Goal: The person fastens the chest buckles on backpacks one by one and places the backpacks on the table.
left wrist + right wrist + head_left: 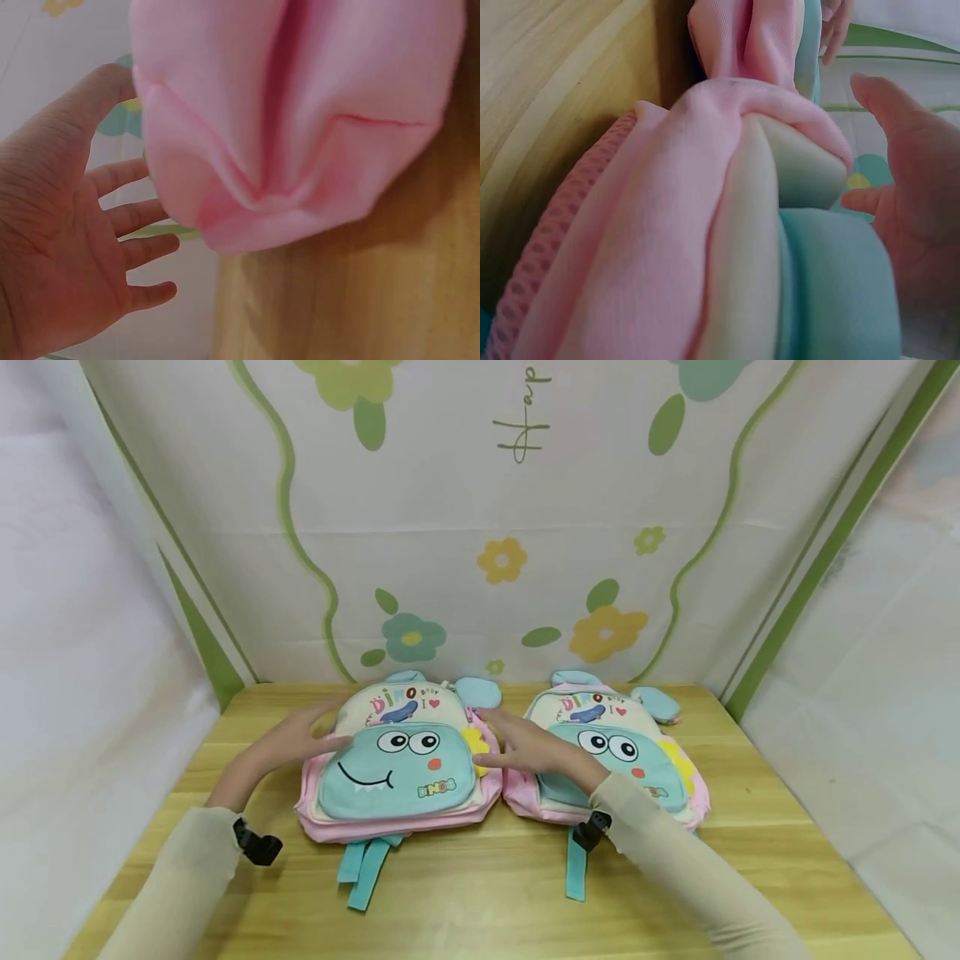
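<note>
Two children's dinosaur backpacks lie face up side by side. The left backpack (pixel 397 777) has a teal front pocket with a smiling face, a cream top and pink sides. My left hand (pixel 296 739) is spread at its left edge, with the fingers apart and nothing in them; its pink side (pixel 300 150) fills much of the left wrist view. Over the gap between the bags is my right hand (pixel 528 743), its fingers extended toward the left bag's yellow trim. It partly covers the right backpack (pixel 615 768), whose pink and teal layers stand close in the right wrist view.
Both bags rest on a wooden table (pixel 480 893), with teal straps (pixel 367 868) hanging toward the front. A white flower-printed cloth (pixel 450 510) rises behind, and pale cloth walls flank both sides. Small black cameras sit on both wrists.
</note>
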The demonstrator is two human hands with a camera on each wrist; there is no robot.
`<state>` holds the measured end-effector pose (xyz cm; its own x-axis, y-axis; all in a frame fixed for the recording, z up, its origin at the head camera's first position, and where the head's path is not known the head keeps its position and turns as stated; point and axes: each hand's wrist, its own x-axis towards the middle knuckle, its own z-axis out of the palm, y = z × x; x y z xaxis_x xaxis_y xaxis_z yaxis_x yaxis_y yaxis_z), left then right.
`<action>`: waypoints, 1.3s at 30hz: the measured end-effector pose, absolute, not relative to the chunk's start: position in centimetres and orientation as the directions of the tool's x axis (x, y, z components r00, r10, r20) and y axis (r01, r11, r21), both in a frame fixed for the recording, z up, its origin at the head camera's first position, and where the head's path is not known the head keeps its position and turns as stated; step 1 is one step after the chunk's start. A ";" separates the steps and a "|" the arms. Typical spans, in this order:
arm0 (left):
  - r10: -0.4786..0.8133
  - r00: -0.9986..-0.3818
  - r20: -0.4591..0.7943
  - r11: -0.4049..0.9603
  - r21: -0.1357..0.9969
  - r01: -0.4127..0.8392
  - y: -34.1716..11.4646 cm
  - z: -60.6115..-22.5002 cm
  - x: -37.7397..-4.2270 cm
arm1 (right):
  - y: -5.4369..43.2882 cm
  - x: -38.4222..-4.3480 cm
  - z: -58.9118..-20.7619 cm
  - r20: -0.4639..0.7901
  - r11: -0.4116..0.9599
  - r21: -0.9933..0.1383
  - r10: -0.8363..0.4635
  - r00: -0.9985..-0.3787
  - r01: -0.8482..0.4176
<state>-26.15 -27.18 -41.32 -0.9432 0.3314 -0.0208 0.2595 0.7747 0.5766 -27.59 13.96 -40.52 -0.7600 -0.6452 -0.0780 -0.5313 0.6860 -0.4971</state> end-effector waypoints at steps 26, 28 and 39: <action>0.359 -0.926 -0.118 0.803 0.544 0.242 -27.6 -42.2 -24.2 | 14.7 -27.5 -41.2 -0.236 0.733 -0.397 -0.663 -0.710 -0.552; 0.360 -0.924 -0.128 0.808 0.538 0.240 -27.5 -42.2 -24.3 | 14.8 -27.6 -41.3 -0.243 0.736 -0.386 -0.663 -0.708 -0.557; 0.358 -0.928 -0.107 0.821 0.509 0.258 -27.0 -42.0 -23.8 | 14.5 -27.7 -41.4 -0.191 0.723 -0.399 -0.667 -0.721 -0.563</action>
<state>-23.84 -26.99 -42.03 -0.9277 0.3578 -0.1066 0.2580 0.8209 0.5094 -27.69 14.49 -41.43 -0.7205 -0.6667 -0.1908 -0.5634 0.7232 -0.3995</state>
